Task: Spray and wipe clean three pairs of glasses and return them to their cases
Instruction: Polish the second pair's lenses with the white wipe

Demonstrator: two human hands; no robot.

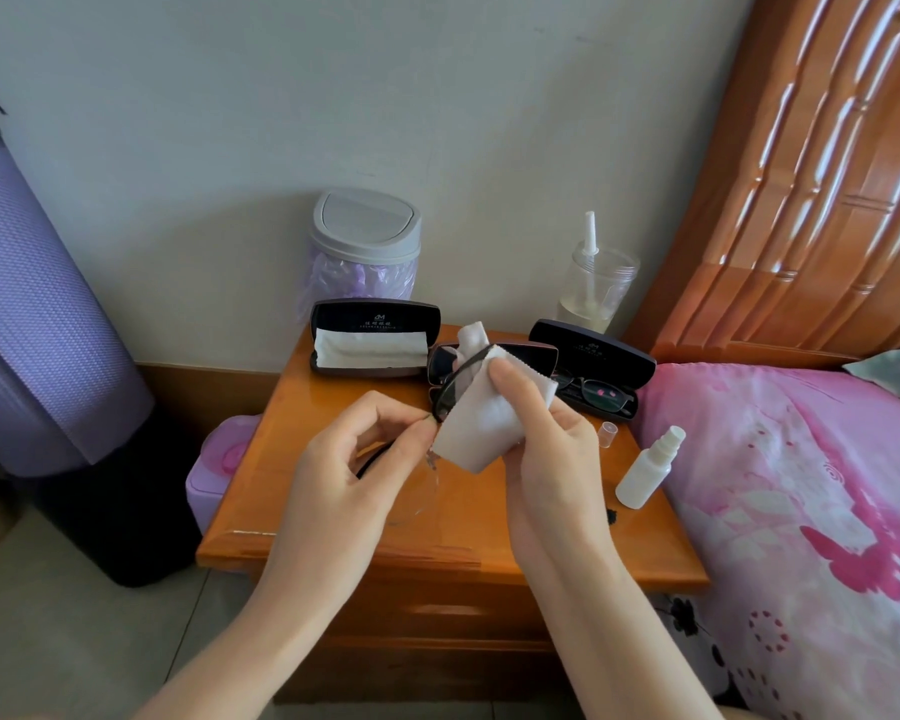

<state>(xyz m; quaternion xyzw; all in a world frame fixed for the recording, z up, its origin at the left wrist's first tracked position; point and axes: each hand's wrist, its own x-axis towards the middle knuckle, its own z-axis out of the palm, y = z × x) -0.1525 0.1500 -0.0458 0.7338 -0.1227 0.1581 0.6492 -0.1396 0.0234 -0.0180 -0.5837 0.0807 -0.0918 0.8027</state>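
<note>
Above the wooden nightstand point(333, 532), my left hand point(344, 459) pinches the bridge of a pair of dark-framed glasses point(450, 381). My right hand point(541, 439) grips a white cloth point(481, 423) wrapped round one lens of that pair. An open black case point(375, 337) with a white cloth inside stands at the back left. Behind the cloth, a second open case point(520, 350) is partly hidden. A third open case point(593, 366) at the back right holds a pair of black glasses point(601, 394). A white spray bottle point(648, 467) lies uncapped at the right, its clear cap point(608, 433) beside it.
A grey-lidded bin point(365, 241) with a purple bag and a clear jar point(596, 285) stand by the wall. A bed with a pink cover point(801, 485) borders the nightstand on the right. A purple rolled mat point(37, 314) and a small purple box point(214, 465) are at the left.
</note>
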